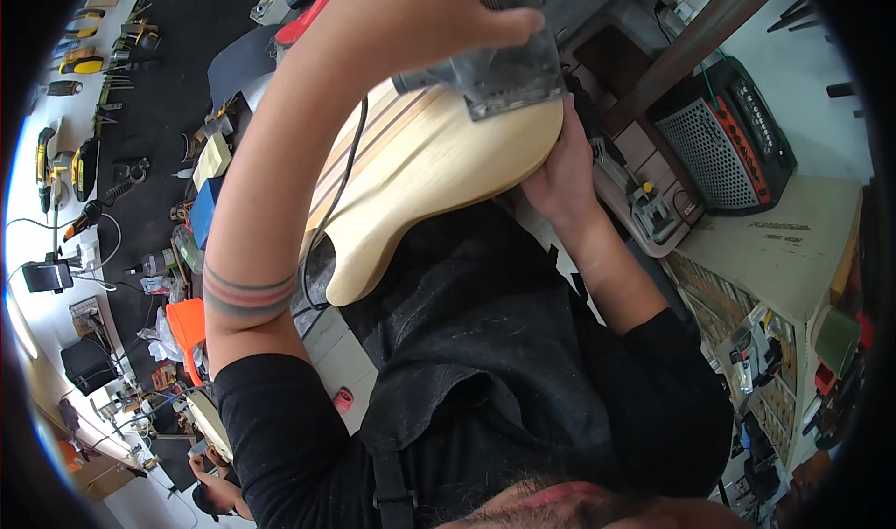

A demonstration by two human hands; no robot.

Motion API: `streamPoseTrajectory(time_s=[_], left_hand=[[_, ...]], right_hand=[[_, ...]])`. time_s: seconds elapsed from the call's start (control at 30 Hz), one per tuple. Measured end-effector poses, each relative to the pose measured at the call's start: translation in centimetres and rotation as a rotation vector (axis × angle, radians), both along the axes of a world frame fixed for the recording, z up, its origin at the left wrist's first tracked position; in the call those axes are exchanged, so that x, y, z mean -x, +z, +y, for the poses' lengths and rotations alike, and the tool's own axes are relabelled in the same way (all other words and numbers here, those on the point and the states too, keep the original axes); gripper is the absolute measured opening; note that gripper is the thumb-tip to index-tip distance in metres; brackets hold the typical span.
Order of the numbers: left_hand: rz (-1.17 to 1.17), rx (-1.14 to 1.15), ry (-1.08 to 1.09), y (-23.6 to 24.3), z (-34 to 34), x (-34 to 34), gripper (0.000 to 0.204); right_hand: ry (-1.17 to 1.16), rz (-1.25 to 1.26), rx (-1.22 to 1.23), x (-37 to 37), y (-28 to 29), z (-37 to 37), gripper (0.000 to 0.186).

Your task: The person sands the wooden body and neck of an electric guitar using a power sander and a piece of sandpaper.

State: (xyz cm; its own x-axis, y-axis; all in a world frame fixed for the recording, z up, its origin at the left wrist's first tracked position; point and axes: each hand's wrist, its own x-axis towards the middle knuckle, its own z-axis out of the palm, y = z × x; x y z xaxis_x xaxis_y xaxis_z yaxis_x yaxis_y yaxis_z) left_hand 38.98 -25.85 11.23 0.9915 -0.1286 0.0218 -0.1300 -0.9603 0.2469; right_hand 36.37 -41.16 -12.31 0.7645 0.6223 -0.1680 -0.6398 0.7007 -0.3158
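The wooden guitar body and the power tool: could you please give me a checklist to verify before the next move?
1. Right hand holding the guitar body: ok, it is at the edge of the wide end.
2. Left hand at the power tool: ok.
3. Full left grip: cannot tell, most fingers are out of view.
4. Black cord clear of the guitar body: not ok in this view, it crosses in front of it.
5. The power tool sitting flat: cannot tell from this angle.
6. The power tool switched off: cannot tell.

Dark printed lines point(780, 226) on beige box top point(737, 242), right of frame, too small to read; no legible text.
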Motion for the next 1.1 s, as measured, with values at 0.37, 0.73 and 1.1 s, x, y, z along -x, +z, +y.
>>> streamPoseTrajectory(time_s=[0.37, 0.73, 1.1], left_hand=[[-0.118, -0.061, -0.140, -1.5, -0.3, -1.2, 0.070], [-0.078, -0.165, 0.182, -0.6, 2.7, -2.4, 0.062], [-0.084, -0.072, -0.179, -0.3, 2.4, 1.7, 0.059]], right_hand=[[-0.091, 0.049, 0.180, 0.1, 1.3, 0.6, 0.057], [-0.049, 0.084, 0.046, 0.1, 0.4, 0.7, 0.061], [-0.042, -0.026, -0.059, 0.4, 0.8, -0.4, 0.073]])
